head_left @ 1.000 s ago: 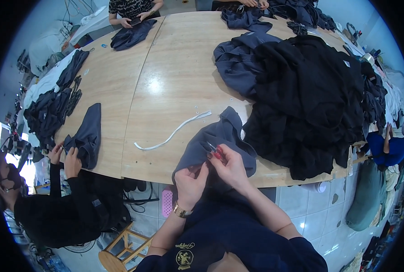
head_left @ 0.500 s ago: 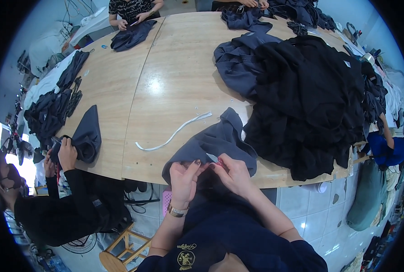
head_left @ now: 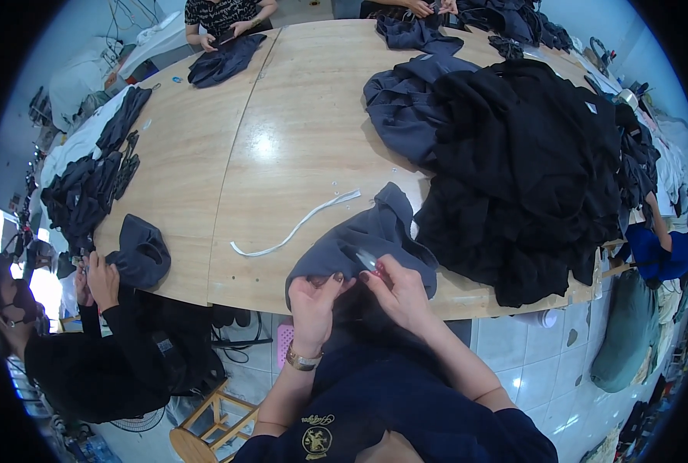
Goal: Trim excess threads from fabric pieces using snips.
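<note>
A dark grey garment (head_left: 351, 235) lies bunched at the table's near edge, in front of me. My left hand (head_left: 313, 305) pinches its near edge between thumb and fingers; a watch sits on that wrist. In my right hand (head_left: 399, 292) is a pair of small thread snips (head_left: 369, 261) with red on the handle, fingers closed round it. The pale blades point away over the cloth, a little right of my left fingertips. How far the blades are parted is too blurred to tell.
A large heap of black garments (head_left: 521, 170) covers the table's right side. On the wooden table (head_left: 297, 123) lies a white strip (head_left: 290, 231). At my left a co-worker (head_left: 89, 347) handles grey cloth (head_left: 143, 251); others work at the far edge. A wooden stool (head_left: 212, 424) stands below.
My right hand has shifted slightly up and right, and the snips have moved with it, away from the pinched edge. The left co-worker's hands have drawn lower and their cloth has changed shape.
</note>
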`<action>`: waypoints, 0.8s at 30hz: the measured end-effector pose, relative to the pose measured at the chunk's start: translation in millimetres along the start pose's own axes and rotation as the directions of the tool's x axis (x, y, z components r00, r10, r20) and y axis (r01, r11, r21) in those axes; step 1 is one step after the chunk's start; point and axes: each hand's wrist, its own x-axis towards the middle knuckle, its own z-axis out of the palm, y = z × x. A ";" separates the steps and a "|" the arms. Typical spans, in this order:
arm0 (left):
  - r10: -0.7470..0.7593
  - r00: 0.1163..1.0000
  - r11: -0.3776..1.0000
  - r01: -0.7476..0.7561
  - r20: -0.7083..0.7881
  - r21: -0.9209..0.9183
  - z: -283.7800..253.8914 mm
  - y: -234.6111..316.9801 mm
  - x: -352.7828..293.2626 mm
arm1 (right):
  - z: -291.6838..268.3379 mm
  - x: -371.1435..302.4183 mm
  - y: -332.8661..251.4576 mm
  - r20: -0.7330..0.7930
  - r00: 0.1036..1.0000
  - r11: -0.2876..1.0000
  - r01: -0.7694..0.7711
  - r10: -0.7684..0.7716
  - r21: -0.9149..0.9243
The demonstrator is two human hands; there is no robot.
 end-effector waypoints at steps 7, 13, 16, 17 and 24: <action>-0.178 0.984 0.950 0.180 0.029 -0.255 -9.2 1.6 -0.4 | 14.8 2.3 -6.5 -0.196 0.956 0.955 0.251 -0.218 0.162; -0.247 0.960 0.961 0.260 0.130 -0.094 -5.5 9.2 -5.6 | 21.7 6.3 10.0 -0.203 0.979 0.974 0.057 -0.012 0.217; -0.253 0.959 0.967 0.252 0.125 0.024 4.2 14.4 -7.3 | 17.1 6.1 8.0 -0.207 0.978 0.972 0.072 -0.025 0.224; -0.225 0.967 0.974 0.224 0.118 0.026 3.1 12.2 -6.2 | 17.0 6.4 7.8 -0.216 0.974 0.971 0.111 -0.065 0.211; -0.137 0.984 0.991 0.136 -0.114 -0.021 -2.4 -5.4 3.4 | 17.4 4.0 4.3 -0.112 0.975 0.878 0.220 -0.190 0.424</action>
